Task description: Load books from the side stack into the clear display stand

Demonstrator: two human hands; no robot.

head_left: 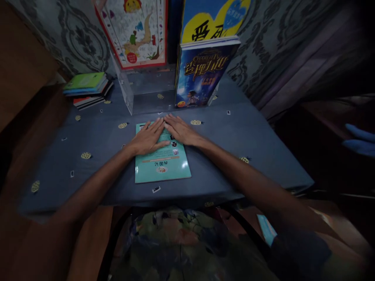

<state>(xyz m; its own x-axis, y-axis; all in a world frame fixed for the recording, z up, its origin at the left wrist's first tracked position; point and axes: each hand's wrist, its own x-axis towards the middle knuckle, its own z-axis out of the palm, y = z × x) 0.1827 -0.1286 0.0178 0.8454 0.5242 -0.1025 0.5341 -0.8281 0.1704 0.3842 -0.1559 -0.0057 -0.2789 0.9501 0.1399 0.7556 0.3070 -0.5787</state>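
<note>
A teal paperback book (162,175) lies flat on the dark blue cloth near the table's front edge, its printed text upside down to me. My left hand (150,136) rests flat across the upper left of its cover, thumb stretched to the right. Over the upper right part lies my right hand (181,130), palm down with the fingers straight. The fingertips of both hands come together at the book's far edge. Part of the cover is hidden beneath them.
Behind the book stands a clear plastic rack (127,93). It holds a red-bordered picture book (140,35), a dark blue book (202,74) and a yellow and blue book (211,19). Several books are stacked (88,84) at the back left. Patterned curtain hangs behind the table (234,128).
</note>
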